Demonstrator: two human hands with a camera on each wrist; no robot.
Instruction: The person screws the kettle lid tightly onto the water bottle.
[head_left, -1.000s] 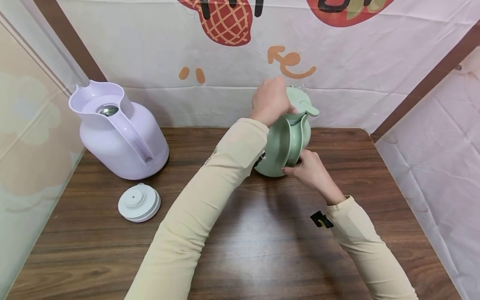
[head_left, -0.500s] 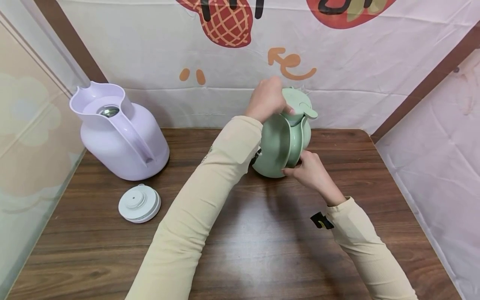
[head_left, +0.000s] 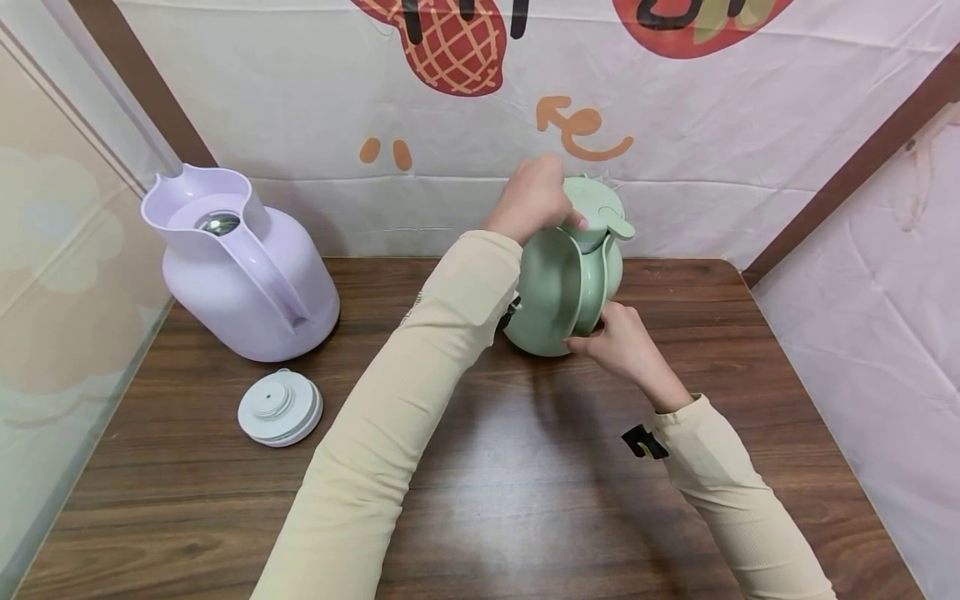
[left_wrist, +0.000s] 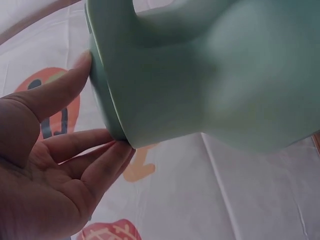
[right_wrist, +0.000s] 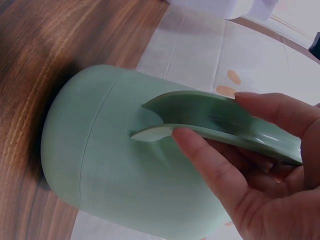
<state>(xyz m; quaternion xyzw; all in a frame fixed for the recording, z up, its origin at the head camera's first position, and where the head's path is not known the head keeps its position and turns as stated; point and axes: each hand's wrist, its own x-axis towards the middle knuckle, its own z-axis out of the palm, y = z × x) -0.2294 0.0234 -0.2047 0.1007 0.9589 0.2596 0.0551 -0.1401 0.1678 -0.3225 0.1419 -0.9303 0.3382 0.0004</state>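
A light green vacuum jug [head_left: 545, 287] stands on the table by the back wall. Its green lid [head_left: 600, 198], with a tab pointing right, sits in the top. My left hand [head_left: 531, 198] pinches the lid; in the left wrist view its thumb and fingers [left_wrist: 107, 167] lie against the lid's edge. Lower down, my right hand [head_left: 628, 343] grips the handle [right_wrist: 215, 117], its thumb and fingers on the two sides. A lilac jug [head_left: 225, 287] stands lidless to the left, its shiny inner mouth showing. In front of it lies a pale round stopper [head_left: 279, 408].
The dark wooden table [head_left: 510, 483] ends at the back against a printed cloth wall [head_left: 300, 100]. Cloth also hangs along the left and right sides. My left forearm [head_left: 397, 400] crosses between the two jugs.
My left hand has shifted slightly left on the lid, and the lid's tab has moved a little toward me. My right hand stays on the handle; the lilac jug and stopper have not moved.
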